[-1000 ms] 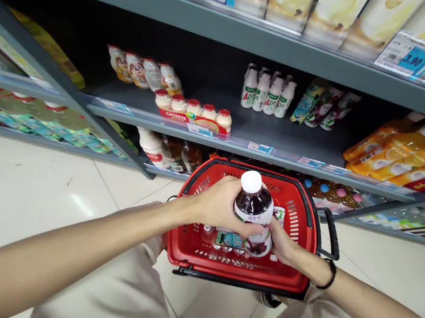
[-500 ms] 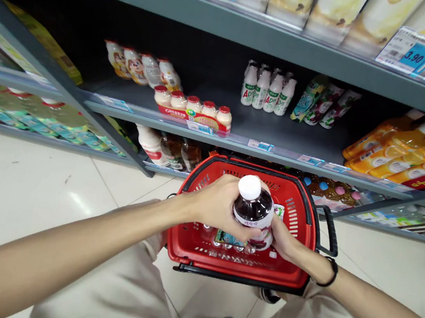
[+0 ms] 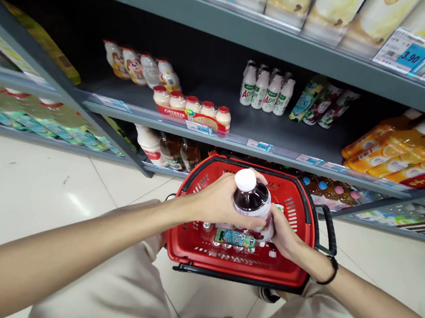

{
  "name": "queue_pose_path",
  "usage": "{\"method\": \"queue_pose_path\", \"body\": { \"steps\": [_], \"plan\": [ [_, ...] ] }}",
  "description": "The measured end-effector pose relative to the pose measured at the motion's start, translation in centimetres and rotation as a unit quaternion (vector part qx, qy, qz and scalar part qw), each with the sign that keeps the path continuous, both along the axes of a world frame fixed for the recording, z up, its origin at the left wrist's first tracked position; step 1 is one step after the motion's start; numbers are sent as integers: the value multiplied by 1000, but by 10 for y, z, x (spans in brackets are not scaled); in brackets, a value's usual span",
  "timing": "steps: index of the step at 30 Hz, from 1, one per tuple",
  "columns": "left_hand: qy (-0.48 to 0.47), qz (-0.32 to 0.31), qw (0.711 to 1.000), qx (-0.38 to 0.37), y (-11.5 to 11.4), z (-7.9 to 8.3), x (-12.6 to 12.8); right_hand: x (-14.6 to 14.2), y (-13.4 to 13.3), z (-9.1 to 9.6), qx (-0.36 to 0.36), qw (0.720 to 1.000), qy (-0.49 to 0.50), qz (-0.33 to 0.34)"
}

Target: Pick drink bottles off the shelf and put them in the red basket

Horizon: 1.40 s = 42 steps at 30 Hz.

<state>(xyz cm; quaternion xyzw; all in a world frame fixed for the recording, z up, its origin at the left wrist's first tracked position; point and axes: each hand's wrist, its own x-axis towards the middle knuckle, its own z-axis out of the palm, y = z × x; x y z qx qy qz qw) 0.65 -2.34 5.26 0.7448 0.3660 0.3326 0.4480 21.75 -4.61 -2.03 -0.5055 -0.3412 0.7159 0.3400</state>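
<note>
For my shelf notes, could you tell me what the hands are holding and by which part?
Both hold one dark juice bottle above the red basket: left hand around its upper body, right hand at its lower end.

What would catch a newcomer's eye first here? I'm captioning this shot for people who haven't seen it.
First, the dark juice bottle with its white cap, gripped by the left hand and the right hand over the red basket at centre. Next, the row of orange drink bottles lying on the grey shelf at far right.
</note>
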Motion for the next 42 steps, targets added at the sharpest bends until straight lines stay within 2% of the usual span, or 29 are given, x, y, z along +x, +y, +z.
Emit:
{"method": "queue_pose_path", "body": {
  "steps": [5,8,10,12,15,17,19,22,24,32,42],
  "plan": [
    [-27,8,1000,-9,0,2,1,-4,-1,11,-52,998,23,-37],
    [-40,-10,999,-7,-1,8,0,-3,1,12,-56,997,44,-26],
    [-57,-24,998,-4,-3,11,0,-1,1,13,-66,995,73,25],
    [-79,-31,996,-1,-6,14,0,3,-1,16,-95,983,112,110],
    [-96,-47,994,-6,-8,17,1,7,-8,19,-153,939,149,270],
    [-93,-62,994,-5,-8,17,2,7,-13,19,-167,918,145,329],
    [-88,-67,994,0,-8,16,2,4,-16,16,-139,934,129,303],
    [-80,-64,995,-3,-7,13,3,-2,-17,12,-38,982,84,168],
    [-69,-60,996,-7,-5,11,3,-4,-15,9,13,993,52,102],
    [-30,-37,999,24,-3,10,-1,0,-13,-12,102,994,-30,24],
    [-10,-25,999,47,-8,19,1,9,-13,-24,161,980,-113,-31]
  ]
}}
